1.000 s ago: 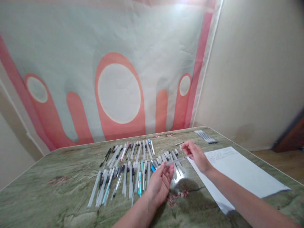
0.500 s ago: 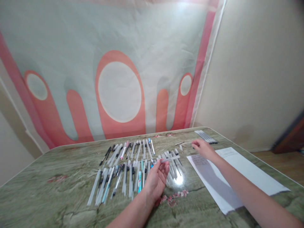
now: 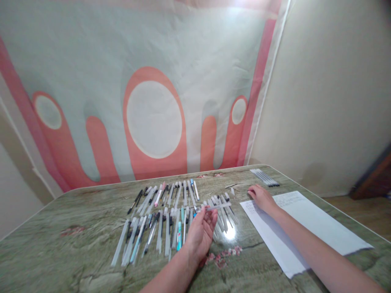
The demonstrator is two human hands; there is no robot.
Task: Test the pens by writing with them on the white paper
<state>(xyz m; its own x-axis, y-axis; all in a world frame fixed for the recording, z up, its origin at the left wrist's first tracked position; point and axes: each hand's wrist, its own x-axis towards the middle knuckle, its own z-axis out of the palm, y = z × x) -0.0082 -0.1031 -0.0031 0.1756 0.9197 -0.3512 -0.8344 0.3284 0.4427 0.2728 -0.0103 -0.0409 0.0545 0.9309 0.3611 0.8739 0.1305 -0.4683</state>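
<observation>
The left hand (image 3: 200,232) pinches a clear pen (image 3: 217,206) between thumb and fingertips, palm turned up, so the pen lies level just above the table and points toward the paper. The right hand (image 3: 262,197) holds nothing; it rests palm down on the near corner of the white sheet (image 3: 308,228), fingers loosely curled, seemingly pinning it flat. Under and left of the held pen, rows of pens (image 3: 165,221) lie side by side on the green marbled table (image 3: 76,252). A small bundle of dark-tipped pens (image 3: 264,177) sits apart at the far edge.
</observation>
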